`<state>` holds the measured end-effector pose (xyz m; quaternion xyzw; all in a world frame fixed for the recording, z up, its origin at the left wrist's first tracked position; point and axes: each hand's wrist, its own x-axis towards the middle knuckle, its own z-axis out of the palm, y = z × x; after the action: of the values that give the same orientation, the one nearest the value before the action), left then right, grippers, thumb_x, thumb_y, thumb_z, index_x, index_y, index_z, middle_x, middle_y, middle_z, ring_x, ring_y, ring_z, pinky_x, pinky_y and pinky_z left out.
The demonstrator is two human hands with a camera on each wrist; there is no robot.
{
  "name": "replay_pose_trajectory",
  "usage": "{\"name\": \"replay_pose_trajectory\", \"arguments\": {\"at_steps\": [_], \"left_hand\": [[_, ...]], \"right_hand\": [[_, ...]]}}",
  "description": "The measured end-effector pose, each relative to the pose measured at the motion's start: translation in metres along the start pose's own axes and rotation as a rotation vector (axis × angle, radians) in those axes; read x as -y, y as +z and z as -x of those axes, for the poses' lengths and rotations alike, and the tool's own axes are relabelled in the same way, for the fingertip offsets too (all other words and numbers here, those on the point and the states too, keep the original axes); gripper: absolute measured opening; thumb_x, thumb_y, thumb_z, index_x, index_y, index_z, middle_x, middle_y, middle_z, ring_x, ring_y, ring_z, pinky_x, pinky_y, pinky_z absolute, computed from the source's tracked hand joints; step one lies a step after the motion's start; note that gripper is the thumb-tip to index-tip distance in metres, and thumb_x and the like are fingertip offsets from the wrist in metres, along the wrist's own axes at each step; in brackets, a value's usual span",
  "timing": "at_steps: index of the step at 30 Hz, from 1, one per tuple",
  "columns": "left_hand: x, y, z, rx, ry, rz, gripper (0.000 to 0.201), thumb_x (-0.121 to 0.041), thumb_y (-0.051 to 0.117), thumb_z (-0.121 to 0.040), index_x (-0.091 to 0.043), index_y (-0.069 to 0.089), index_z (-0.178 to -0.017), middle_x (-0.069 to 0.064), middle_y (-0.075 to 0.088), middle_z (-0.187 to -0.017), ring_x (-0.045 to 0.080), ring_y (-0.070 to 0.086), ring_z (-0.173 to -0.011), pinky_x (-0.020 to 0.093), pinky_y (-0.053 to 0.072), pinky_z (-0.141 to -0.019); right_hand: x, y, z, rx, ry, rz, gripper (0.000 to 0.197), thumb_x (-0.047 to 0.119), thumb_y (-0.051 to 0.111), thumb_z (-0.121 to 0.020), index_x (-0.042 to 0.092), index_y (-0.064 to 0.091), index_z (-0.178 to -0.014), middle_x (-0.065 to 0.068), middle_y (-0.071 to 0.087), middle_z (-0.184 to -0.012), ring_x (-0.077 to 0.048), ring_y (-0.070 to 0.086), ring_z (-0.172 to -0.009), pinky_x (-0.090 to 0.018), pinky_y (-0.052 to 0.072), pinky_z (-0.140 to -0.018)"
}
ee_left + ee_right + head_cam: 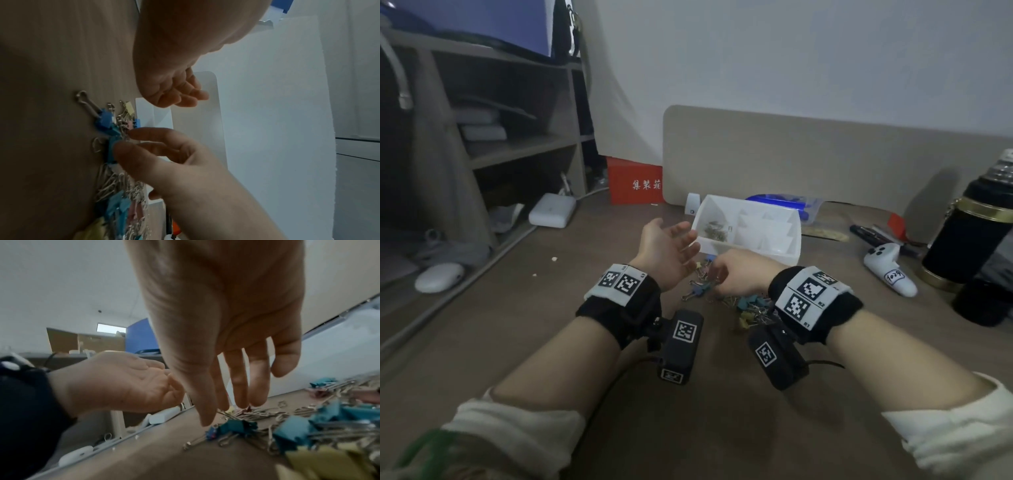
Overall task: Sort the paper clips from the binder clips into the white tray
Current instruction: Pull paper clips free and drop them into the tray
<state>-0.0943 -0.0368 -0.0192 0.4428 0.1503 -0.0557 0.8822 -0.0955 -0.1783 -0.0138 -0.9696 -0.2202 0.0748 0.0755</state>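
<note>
- Right hand [736, 274] reaches down into the mixed pile of silver wire paper clips [111, 183] and coloured binder clips [292, 433], thumb and forefinger pinching at the clips; exactly which clip, I cannot tell.
- Left hand [667, 253] hovers empty, palm up, fingers relaxed, probably waiting to receive clips.
- White plastic compartment tray [787, 253] stands just beyond the pile, paper clips already in its left compartment.

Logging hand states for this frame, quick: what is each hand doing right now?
Left hand: open, palm up, holding nothing visible.
Right hand: thumb and forefinger reaching into the clip pile; a grip cannot be told.
</note>
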Motion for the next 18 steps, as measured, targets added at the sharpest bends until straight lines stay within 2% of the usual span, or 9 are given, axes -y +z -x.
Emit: {"name": "replay_pose_trajectory", "arguments": {"at_steps": [3, 7, 8, 11, 14, 16, 18], "left_hand": [[0.005, -0.004, 0.003, -0.012, -0.019, 0.005, 0.042, -0.042, 0.026, -0.098, -0.014, 0.056, -0.089, -0.001, 0.056, -0.074, 0.017, 0.049, -0.064, 0.027, 0.032, -0.059], [0.01, -0.004, 0.004, -0.008, -0.032, 0.006, 0.041, -0.041, 0.026, -0.098, -0.013, 0.055, -0.09, 0.0, 0.055, -0.073, 0.017, 0.047, -0.061, 0.026, 0.031, -0.056], [0.011, -0.004, 0.005, -0.006, -0.031, 0.001, 0.041, -0.041, 0.025, -0.098, -0.013, 0.055, -0.09, 0.0, 0.055, -0.074, 0.017, 0.047, -0.062, 0.026, 0.031, -0.057], [0.013, -0.005, 0.005, -0.006, -0.03, -0.002, 0.041, -0.041, 0.026, -0.098, -0.013, 0.055, -0.09, 0.0, 0.055, -0.071, 0.017, 0.047, -0.06, 0.026, 0.031, -0.057], [0.016, -0.007, 0.004, -0.016, -0.032, -0.011, 0.041, -0.04, 0.026, -0.099, -0.014, 0.055, -0.091, 0.0, 0.055, -0.07, 0.017, 0.047, -0.059, 0.027, 0.031, -0.058], [0.018, -0.008, 0.004, -0.02, -0.039, -0.03, 0.041, -0.04, 0.025, -0.099, -0.014, 0.056, -0.092, 0.0, 0.055, -0.072, 0.016, 0.047, -0.061, 0.028, 0.032, -0.059], [0.019, -0.008, 0.003, -0.016, -0.041, -0.046, 0.041, -0.041, 0.025, -0.099, -0.014, 0.057, -0.093, 0.0, 0.055, -0.074, 0.016, 0.047, -0.062, 0.028, 0.032, -0.06]], "right_hand": [[0.0, 0.005, -0.004, -0.022, 0.002, 0.024, 0.029, 0.029, 0.071, -0.083, 0.01, 0.069, -0.106, -0.004, 0.068, -0.101, -0.02, 0.06, -0.088, -0.03, 0.052, -0.079], [0.001, 0.009, -0.006, -0.098, 0.024, -0.011, 0.009, 0.015, 0.066, -0.085, 0.014, 0.071, -0.093, 0.0, 0.062, -0.087, -0.019, 0.056, -0.083, -0.027, 0.045, -0.073], [0.0, 0.008, -0.005, -0.111, 0.034, -0.032, 0.009, 0.011, 0.064, -0.085, 0.014, 0.071, -0.09, 0.001, 0.06, -0.086, -0.018, 0.056, -0.082, -0.027, 0.045, -0.073], [-0.007, 0.003, -0.005, -0.164, 0.089, -0.088, 0.019, 0.006, 0.06, -0.085, 0.011, 0.075, -0.095, 0.0, 0.064, -0.092, -0.019, 0.059, -0.085, -0.027, 0.048, -0.077], [-0.021, 0.0, -0.009, -0.242, 0.206, -0.131, 0.017, 0.006, 0.061, -0.084, 0.011, 0.074, -0.093, -0.006, 0.07, -0.096, -0.024, 0.064, -0.088, -0.033, 0.054, -0.082], [-0.029, -0.001, -0.01, -0.264, 0.295, -0.129, 0.018, 0.006, 0.06, -0.083, 0.01, 0.073, -0.094, -0.009, 0.07, -0.095, -0.026, 0.066, -0.086, -0.037, 0.056, -0.082], [-0.034, -0.001, -0.011, -0.279, 0.343, -0.106, 0.019, 0.007, 0.059, -0.081, 0.01, 0.072, -0.096, -0.01, 0.068, -0.097, -0.028, 0.064, -0.086, -0.037, 0.056, -0.08]]}}
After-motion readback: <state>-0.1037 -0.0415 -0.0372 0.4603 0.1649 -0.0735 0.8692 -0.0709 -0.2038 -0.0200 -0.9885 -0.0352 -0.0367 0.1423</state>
